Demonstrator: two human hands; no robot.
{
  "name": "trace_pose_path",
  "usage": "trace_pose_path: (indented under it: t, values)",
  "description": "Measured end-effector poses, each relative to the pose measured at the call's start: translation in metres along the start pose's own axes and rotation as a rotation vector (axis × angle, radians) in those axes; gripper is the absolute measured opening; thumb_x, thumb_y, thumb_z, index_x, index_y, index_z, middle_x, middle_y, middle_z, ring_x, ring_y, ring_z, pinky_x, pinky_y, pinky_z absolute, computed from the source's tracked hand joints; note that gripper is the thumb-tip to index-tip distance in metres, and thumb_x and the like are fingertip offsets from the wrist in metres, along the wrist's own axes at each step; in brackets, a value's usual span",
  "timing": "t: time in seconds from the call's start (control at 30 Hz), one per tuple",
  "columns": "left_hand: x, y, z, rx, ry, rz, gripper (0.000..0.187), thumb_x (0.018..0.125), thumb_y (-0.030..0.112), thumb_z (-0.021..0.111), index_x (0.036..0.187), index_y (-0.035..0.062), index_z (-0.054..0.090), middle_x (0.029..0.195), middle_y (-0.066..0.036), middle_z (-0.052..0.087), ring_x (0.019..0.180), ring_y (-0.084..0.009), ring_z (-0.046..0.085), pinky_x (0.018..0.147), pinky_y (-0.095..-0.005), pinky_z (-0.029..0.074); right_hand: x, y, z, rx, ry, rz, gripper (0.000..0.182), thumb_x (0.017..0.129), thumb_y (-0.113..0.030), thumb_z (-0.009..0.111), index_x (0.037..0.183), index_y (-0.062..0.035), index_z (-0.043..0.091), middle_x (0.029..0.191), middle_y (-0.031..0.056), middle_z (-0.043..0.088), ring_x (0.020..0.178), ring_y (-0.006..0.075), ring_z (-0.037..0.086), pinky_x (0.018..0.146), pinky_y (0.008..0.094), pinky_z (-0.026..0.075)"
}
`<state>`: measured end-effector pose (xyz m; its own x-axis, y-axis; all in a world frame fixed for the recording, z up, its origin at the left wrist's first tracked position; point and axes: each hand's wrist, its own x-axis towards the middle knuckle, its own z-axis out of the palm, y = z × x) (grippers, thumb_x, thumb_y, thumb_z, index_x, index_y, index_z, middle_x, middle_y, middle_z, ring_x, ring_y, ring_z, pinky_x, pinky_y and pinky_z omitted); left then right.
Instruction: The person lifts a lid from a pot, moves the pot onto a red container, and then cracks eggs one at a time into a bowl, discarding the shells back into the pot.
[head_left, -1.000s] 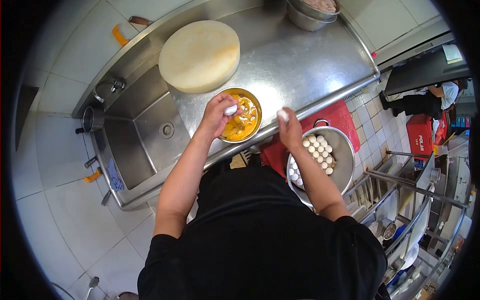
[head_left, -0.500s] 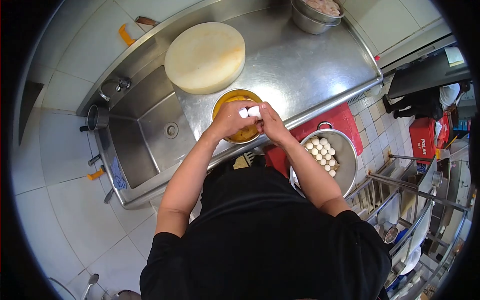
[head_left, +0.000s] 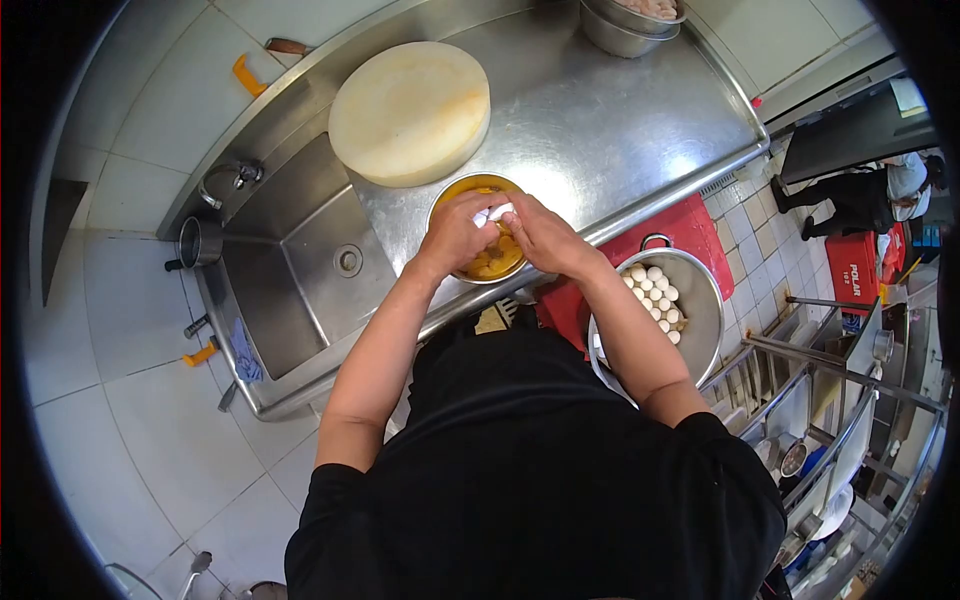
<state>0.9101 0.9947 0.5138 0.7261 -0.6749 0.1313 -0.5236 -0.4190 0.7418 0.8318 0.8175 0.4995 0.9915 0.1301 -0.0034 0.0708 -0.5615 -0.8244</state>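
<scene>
Both my hands are together over a metal bowl of yellow egg yolks. My left hand is closed around a white eggshell, its fingers curled at the bowl's middle. From the other side my right hand is pressed against the white shell too, its fingers bent down toward the yolks. Whether this is one shell or two is hidden by the fingers. Below my right forearm stands a large metal pot with several whole white eggs inside.
A thick round cutting board lies on the steel counter behind the bowl. On the left is a sink with a tap. Stacked metal bowls stand at the far corner. Another person is at the right, beyond a metal rack.
The two rounded white eggs between my hands now show as a squeezed, broken-looking shell. My right fingers have moved inward and down over the bowl. The view has shifted slightly.
</scene>
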Motion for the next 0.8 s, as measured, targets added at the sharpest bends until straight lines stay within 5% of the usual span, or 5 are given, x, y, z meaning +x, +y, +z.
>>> trace_pose_path:
  t: [0.37, 0.47, 0.57, 0.7, 0.8]
  values:
    - [0.003, 0.014, -0.006, 0.003, 0.094, 0.143, 0.039, 0.078, 0.003, 0.064, 0.117, 0.0075, 0.067, 0.117, -0.013, 0.066, 0.109, -0.0313, 0.063, 0.096, -0.0376, 0.05, -0.002, -0.007, -0.015, -0.231, 0.13, -0.101, 0.057, 0.093, -0.008, 0.051, 0.148, -0.0123, 0.036, 0.127, 0.0247, 0.052, 0.114, 0.0426, 0.053, 0.096, 0.0442, 0.047]
    - [0.004, 0.02, -0.004, 0.031, 0.1, 0.132, 0.042, 0.078, 0.004, 0.068, 0.12, 0.008, 0.065, 0.115, -0.013, 0.066, 0.109, -0.0318, 0.062, 0.098, -0.0382, 0.049, 0.001, 0.001, -0.001, -0.061, 0.302, -0.072, 0.058, 0.095, -0.006, 0.054, 0.149, -0.0118, 0.036, 0.111, 0.0179, 0.059, 0.092, 0.0269, 0.062, 0.08, 0.0338, 0.051]
    - [0.005, 0.01, -0.002, 0.053, 0.049, 0.054, 0.045, 0.078, 0.008, 0.074, 0.122, 0.0095, 0.065, 0.118, -0.011, 0.066, 0.11, -0.0286, 0.063, 0.097, -0.0367, 0.049, -0.002, -0.003, 0.001, 0.786, -0.002, 0.197, 0.06, 0.099, -0.017, 0.058, 0.151, -0.0049, 0.029, 0.104, 0.0084, 0.063, 0.093, 0.0104, 0.058, 0.079, 0.0268, 0.05]
    - [-0.005, -0.015, -0.019, -0.212, 0.054, -0.326, 0.046, 0.08, 0.008, 0.078, 0.124, 0.0064, 0.065, 0.112, -0.007, 0.069, 0.104, -0.0139, 0.062, 0.09, -0.0292, 0.05, -0.039, 0.012, -0.008, 0.571, 0.342, 0.194, 0.043, 0.098, -0.018, 0.06, 0.137, -0.003, 0.046, 0.106, 0.0084, 0.066, 0.088, 0.0097, 0.061, 0.075, 0.0253, 0.05]
    - [-0.052, -0.041, -0.073, -0.587, 0.162, -0.482, 0.053, 0.082, 0.002, 0.073, 0.131, -0.0024, 0.055, 0.121, -0.01, 0.061, 0.109, -0.0179, 0.06, 0.094, -0.0299, 0.049, -0.104, 0.083, -0.015, 0.228, 0.787, 0.327, 0.019, 0.096, -0.015, 0.06, 0.11, -0.0023, 0.064, 0.092, 0.0075, 0.068, 0.082, 0.0106, 0.063, 0.072, 0.0269, 0.052]
